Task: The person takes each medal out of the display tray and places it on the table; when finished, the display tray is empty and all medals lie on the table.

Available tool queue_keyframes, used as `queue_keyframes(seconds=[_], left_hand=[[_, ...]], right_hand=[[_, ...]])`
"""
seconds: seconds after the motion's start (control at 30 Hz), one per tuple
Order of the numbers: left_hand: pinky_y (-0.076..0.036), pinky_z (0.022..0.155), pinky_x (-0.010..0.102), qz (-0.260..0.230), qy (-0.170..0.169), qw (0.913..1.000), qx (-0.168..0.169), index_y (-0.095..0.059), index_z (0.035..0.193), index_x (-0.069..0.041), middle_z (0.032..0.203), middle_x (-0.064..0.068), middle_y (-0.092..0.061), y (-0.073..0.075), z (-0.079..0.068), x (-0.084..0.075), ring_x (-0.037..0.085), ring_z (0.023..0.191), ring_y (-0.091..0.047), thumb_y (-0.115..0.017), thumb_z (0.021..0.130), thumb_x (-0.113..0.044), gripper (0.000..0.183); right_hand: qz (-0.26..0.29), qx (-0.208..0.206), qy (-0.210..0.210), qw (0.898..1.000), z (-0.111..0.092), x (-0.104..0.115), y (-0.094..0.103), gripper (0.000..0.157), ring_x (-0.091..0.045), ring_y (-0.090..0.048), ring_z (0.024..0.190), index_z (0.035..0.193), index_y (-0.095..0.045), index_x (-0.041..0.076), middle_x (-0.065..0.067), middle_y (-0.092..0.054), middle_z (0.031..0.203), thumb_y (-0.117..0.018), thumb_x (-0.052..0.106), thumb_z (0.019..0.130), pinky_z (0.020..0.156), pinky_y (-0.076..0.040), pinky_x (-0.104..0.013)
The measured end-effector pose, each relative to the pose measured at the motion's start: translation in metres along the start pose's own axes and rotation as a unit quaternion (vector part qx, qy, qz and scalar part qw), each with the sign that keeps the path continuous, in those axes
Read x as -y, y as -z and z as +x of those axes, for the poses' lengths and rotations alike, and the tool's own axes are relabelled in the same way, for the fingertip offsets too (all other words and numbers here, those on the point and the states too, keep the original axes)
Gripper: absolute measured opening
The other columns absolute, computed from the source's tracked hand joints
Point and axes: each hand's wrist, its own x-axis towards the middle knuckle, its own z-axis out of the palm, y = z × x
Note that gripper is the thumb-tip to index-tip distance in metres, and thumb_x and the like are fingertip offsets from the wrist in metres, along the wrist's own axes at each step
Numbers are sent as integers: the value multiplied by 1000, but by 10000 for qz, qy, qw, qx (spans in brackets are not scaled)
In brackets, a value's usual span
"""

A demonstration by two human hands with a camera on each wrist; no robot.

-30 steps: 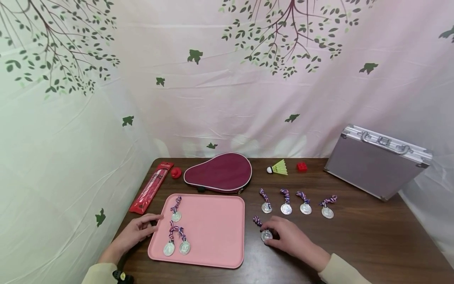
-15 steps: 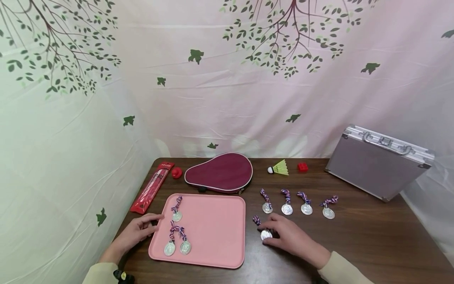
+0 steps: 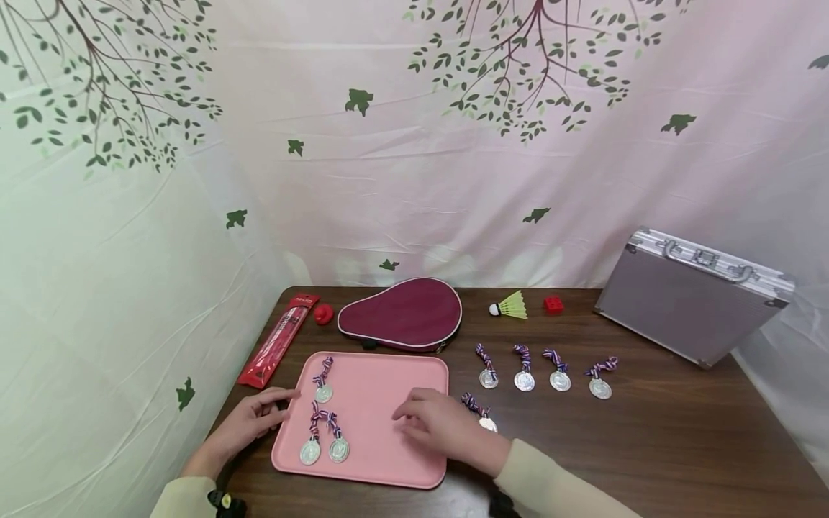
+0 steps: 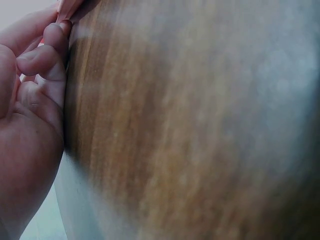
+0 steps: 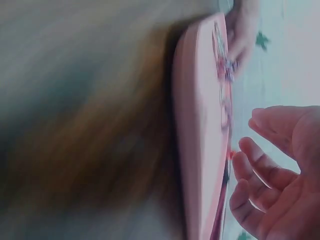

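Brown, wood-grained, the surface [image 3: 667, 446] is spanning the lower centre and lower right of the frame. On it, a pink tray [image 3: 378, 378] is lying at lower centre. The right hand [image 3: 437, 424] is hovering over the tray's right part, fingers loosely bent and gripping nothing. The left hand [image 3: 249, 421] is resting relaxed fingers against the left rim. Three medals [image 3: 339, 450] are lying in the tray's left part; a row of four medals [image 3: 524, 380] is lying right of centre; a nearer medal [image 3: 487, 424] is lying just beside the right rim, partly hidden by the right hand.

Caution: the right wrist is crossing close to that medal, so a low sweep is risking dragging it. Uneven left-hand pressure is risking shifting the tray. The lower pair's touching ribbons are risking tangling if either is being pulled.
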Motion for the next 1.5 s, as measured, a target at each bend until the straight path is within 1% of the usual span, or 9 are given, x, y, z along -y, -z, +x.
queue_keyframes(seconds=[0.1, 0.17, 0.27, 0.37, 0.6, 0.83, 1.17, 1.33, 1.5], left_hand=[[-41, 53, 26, 20, 0, 10000, -3, -64, 123, -29, 114, 5, -59, 0, 1, -1, 23, 66, -49, -70, 85, -38, 39], [-41, 53, 26, 41, -30, 10000, 31, -64, 123, -29, 114, 5, -59, 0, 1, -1, 23, 66, -49, -69, 85, -38, 39], [-41, 54, 26, 35, -63, 9999, 87, -63, 124, -29, 116, 5, -58, 1, 1, -2, 24, 67, -49, -68, 87, -38, 39], [-41, 54, 26, 27, -86, 9999, 121, -62, 125, -29, 116, 5, -58, 2, 1, -4, 24, 66, -50, -68, 87, -37, 39], [-41, 54, 26, 95, -44, 9999, 84, -63, 124, -30, 114, 4, -59, 2, 1, -5, 23, 66, -49, -68, 87, -37, 39], [-41, 55, 27, 57, 10, 9999, 88, -62, 125, -29, 117, 5, -58, 1, 0, -4, 24, 67, -49, -67, 88, -37, 38], [-41, 55, 27, 0, 7, 10000, 52, -63, 124, -28, 116, 5, -58, 0, -2, -3, 23, 67, -49, -67, 88, -34, 37], [-41, 54, 27, 31, -27, 10000, 61, -63, 124, -28, 116, 6, -58, 0, -1, -1, 22, 64, -49, -67, 88, -34, 37], [-42, 53, 27, -23, -34, 9999, 93, -63, 125, -27, 117, 6, -58, -1, -2, -2, 22, 64, -49, -67, 88, -33, 37]], right_hand=[[-151, 165, 185, 9996, 16, 17, -17, 20, 3, -45, 70, 105, -72, 25, 10, -58, 87, -69, 21, 86, 66, -40, -14], [-230, 325, 247, 9989, 25, 27, -28, 23, 3, -47, 74, 109, -71, 26, 11, -58, 90, -68, 23, 86, 69, -41, -15], [-298, 592, 218, 9976, 35, 40, -41, 29, 1, -50, 81, 117, -68, 28, 10, -58, 95, -66, 27, 88, 71, -42, -17], [-414, 745, 182, 9962, 44, 51, -52, 33, -1, -50, 82, 121, -66, 31, 10, -57, 96, -65, 30, 88, 68, -41, -17], [-912, 717, -28, 9932, 56, 68, -71, 33, -5, -45, 77, 117, -68, 37, 8, -51, 92, -69, 38, 84, 58, -36, -20], [-1239, 654, -217, 9899, 58, 71, -81, 28, -7, -46, 77, 109, -69, 39, 8, -51, 92, -73, 39, 81, 55, -36, -23], [-730, 729, -234, 9944, 58, 67, -79, 30, -4, -48, 77, 110, -69, 33, 10, -54, 91, -75, 31, 81, 59, -39, -21], [-315, 703, 110, 9970, 56, 57, -75, 28, 1, -50, 80, 109, -71, 27, 12, -56, 92, -74, 24, 82, 69, -41, -15], [141, 676, 473, 9965, 51, 46, -65, 24, 6, -51, 85, 107, -72, 24, 13, -58, 95, -72, 19, 84, 78, -39, -10]])
